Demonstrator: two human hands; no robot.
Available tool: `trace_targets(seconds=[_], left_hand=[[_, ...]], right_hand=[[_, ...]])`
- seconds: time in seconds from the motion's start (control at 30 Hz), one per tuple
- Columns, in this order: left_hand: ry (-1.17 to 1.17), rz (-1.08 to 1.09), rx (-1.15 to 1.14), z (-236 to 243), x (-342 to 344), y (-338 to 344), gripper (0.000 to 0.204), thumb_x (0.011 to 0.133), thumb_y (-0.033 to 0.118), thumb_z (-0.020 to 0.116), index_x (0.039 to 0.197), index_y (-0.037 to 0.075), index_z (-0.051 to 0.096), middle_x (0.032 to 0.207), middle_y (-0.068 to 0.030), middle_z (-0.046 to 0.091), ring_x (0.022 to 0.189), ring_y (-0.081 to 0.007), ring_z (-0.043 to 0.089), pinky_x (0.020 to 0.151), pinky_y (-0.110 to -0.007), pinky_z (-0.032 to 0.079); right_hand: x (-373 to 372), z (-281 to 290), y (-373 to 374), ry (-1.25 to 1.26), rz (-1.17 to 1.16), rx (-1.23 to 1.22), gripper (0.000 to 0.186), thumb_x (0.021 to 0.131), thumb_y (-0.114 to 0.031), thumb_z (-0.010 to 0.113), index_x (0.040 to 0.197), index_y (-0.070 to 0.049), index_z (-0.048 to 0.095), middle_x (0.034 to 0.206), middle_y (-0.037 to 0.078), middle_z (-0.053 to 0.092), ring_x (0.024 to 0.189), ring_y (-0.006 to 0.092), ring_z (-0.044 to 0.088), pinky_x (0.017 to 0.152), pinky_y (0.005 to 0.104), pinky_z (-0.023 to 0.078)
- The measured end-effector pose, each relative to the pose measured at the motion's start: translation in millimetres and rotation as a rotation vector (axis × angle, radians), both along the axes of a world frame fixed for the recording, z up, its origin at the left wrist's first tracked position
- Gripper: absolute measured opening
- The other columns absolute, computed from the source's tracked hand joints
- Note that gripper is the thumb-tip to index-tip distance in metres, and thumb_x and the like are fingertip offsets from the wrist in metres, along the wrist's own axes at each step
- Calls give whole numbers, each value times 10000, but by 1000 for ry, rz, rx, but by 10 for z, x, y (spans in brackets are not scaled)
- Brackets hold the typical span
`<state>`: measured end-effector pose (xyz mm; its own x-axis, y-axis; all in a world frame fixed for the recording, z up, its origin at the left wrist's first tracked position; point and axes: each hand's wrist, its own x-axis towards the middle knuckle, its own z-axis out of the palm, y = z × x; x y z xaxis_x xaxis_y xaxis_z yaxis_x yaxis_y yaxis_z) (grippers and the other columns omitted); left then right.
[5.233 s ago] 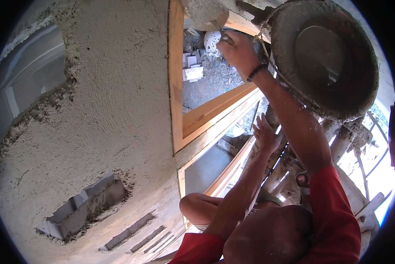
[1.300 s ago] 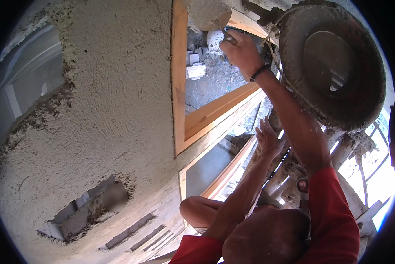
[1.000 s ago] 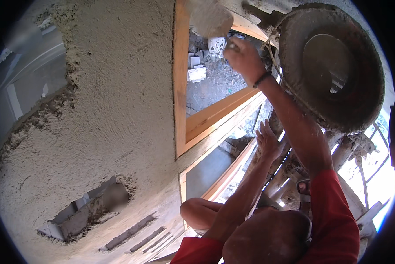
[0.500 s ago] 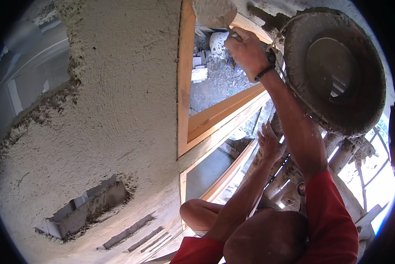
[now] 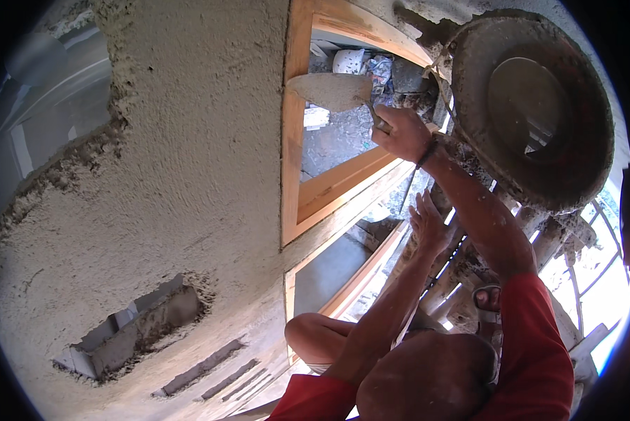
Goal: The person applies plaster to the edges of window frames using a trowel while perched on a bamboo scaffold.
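Note:
My right hand (image 5: 402,133) is closed round the handle of a mortar-smeared trowel (image 5: 332,91). The trowel's blade points left across the window opening, its tip over the upright of the wooden window frame (image 5: 292,161), beside the plastered wall (image 5: 195,140). Whether the tip touches the frame I cannot tell. Lower down, my left hand (image 5: 430,226) has its fingers spread and holds nothing; it is close to the wooden poles. A round, mortar-caked basin (image 5: 462,126) stands to the right of my right hand, with cloudy water (image 5: 529,98) in it.
Rough plaster covers the wall on the left, which has a rectangular hole (image 5: 139,326) and several narrow slots (image 5: 202,368). Round wooden poles (image 5: 451,291) with bright gaps between them lie below the basin. Rubble and a white bucket (image 5: 348,62) show through the window opening.
My right hand has come down and nearer with the trowel, whose blade has moved from the top edge to across the window opening. My left hand has hardly moved.

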<state>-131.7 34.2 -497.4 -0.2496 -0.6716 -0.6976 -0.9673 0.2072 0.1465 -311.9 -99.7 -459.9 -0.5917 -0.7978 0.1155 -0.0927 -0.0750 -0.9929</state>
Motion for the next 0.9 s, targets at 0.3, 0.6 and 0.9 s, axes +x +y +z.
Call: trace_targets(seconds=[0.3,0.6,0.9], left_hand=[[-19,17,54,125,-91,-8,1115,771,471,737,1528,133,-8,1565,-225,25,1429,-506,15,1158,-588,76],[-58,-62,102,116,-79,-31,969,836,504,645,1532,133,83,1562,-237,8,1421,-523,-40,1146,-623,63],[-35,-112,53,12,20,4,958,827,521,633,1540,163,104,1581,-216,6,1426,-530,-47,1127,-644,78]], right_hand=[[328,-66,143,118,210,-85,160,770,-167,635,866,-67,555,720,123,624,675,344,642,619,440,517],[669,-130,164,183,157,-150,158,736,-109,671,777,-68,524,684,111,577,623,337,605,552,424,482],[894,-207,203,230,290,-62,134,793,-197,640,841,-88,578,787,111,622,736,318,643,660,443,518]])
